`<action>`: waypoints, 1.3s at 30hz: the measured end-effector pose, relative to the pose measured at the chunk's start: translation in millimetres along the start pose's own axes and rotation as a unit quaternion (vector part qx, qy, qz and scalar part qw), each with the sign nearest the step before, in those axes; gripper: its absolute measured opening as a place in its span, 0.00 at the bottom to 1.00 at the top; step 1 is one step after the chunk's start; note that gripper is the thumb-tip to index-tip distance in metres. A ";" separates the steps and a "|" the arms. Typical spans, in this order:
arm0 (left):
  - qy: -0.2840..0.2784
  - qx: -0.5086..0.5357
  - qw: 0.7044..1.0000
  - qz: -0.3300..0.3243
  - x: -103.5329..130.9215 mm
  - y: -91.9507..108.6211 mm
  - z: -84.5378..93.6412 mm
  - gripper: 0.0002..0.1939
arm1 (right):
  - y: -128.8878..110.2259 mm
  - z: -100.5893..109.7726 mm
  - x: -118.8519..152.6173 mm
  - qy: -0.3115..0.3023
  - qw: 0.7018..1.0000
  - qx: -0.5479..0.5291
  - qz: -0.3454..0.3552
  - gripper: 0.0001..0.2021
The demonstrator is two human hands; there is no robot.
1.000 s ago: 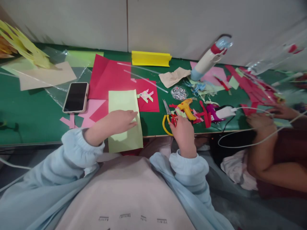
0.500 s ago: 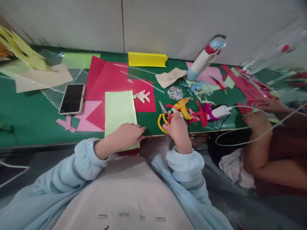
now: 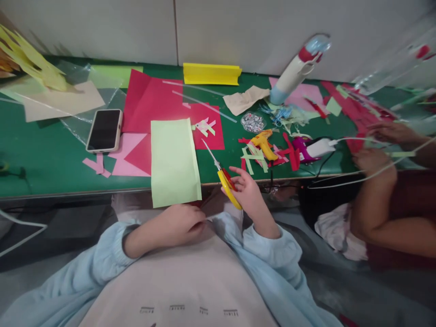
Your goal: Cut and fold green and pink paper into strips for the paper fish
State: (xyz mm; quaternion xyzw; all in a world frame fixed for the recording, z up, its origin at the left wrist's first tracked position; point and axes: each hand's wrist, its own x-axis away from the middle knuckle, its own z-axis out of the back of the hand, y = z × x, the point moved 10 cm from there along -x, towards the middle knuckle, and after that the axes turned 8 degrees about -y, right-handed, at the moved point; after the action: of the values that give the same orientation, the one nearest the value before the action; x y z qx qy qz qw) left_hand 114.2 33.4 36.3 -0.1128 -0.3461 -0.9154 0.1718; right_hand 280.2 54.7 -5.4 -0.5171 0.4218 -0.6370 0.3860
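Observation:
Scissors with yellow and red handles (image 3: 230, 186) are in my right hand (image 3: 247, 193), their blades closed and pointing up and left over the table's front edge. My left hand (image 3: 179, 223) is curled in front of my shirt, below the table edge; what its fingers hold, if anything, is hidden. Just above it, a light green sheet (image 3: 174, 163) overhangs the edge. Behind that sheet's right side, a small paper figure with pink and green strips (image 3: 205, 126) rests on red paper (image 3: 217, 136).
Left stands a phone (image 3: 104, 130) lying flat. On the right are a yellow glue gun (image 3: 265, 144), paper scraps (image 3: 254, 156), a tub of small beads (image 3: 252, 122), a bottle (image 3: 296, 72) and a white cable. Another person's hands (image 3: 374, 160) work at far right.
My right hand has lifted the scissors off the table and brought them left and down. My left hand has left the green sheet and drawn back toward my body.

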 end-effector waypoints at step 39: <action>0.319 0.529 0.776 0.127 -26.0 -79.1 -40.3 0.23 | 100.7 -78.8 79.1 -0.212 0.933 -0.274 -0.092 0.29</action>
State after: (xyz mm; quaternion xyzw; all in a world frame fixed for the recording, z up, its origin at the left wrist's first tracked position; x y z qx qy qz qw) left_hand 103.4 67.9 -48.9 0.2514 -0.6834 -0.5416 0.4201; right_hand 195.0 -42.7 -82.0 -0.7625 0.4391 -0.4044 0.2496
